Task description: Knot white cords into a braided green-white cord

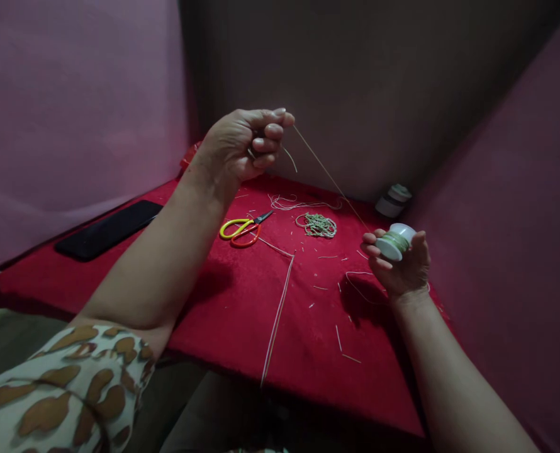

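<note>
My left hand (258, 138) is raised above the table, its thumb and forefinger pinched on a thin light cord (324, 168). A short tail of cord hangs below its curled fingers. The cord runs taut down to the right, to a white spool (396, 241) wound with pale green cord. My right hand (403, 267) holds that spool between thumb and fingers, palm turned up. Beneath the left hand lie scissors (246, 229) with one yellow and one red handle. A small heap of green and white knotted cord (316, 224) rests between the hands.
The red-covered table (242, 302) carries a black phone (107, 229) at left and a small white-capped jar (393, 200) at back right. Long cord strands (279, 314) cross to the front edge. Several cord snippets lie scattered. Pink walls (82, 113) stand close on both sides.
</note>
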Tool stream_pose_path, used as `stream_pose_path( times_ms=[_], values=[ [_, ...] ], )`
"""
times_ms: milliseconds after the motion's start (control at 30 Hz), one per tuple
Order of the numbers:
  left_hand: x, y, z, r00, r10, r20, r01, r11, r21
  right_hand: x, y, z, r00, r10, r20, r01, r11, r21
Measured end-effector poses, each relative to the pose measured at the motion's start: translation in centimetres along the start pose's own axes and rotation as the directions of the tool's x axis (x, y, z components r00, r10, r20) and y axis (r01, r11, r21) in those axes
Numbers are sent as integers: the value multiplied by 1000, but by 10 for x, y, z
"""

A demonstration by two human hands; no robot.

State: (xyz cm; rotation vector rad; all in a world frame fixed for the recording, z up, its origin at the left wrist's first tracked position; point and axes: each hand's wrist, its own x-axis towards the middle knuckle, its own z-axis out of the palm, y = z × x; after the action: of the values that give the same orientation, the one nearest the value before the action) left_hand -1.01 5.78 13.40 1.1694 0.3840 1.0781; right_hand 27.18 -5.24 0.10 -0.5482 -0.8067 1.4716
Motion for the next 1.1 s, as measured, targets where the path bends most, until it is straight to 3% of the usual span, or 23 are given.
stream_pose_path(
  times_ms=[333, 567, 733, 833, 1100],
  values=[
    [0, 4, -3, 998, 28, -60, -31, 998, -52, -1, 4, -2, 998, 51, 39, -47, 995, -85],
    [10, 9, -23, 985, 55, -165, -78, 987, -139, -2, 5, -6, 990, 107, 97, -94, 986, -135],
    [10, 20, -38, 934, 163, -319, -226, 959, -171, -1, 6, -10, 988, 139, 68, -131, 985, -110],
    [9, 28, -51, 906, 184, -382, -255, 957, -142, 1, 8, -14, 988, 142, 58, -138, 987, -78],
    [14, 40, -105, 762, 270, -588, -321, 947, 19, 3, 3, -24, 993, 66, -102, -71, 997, -41]
  ],
)
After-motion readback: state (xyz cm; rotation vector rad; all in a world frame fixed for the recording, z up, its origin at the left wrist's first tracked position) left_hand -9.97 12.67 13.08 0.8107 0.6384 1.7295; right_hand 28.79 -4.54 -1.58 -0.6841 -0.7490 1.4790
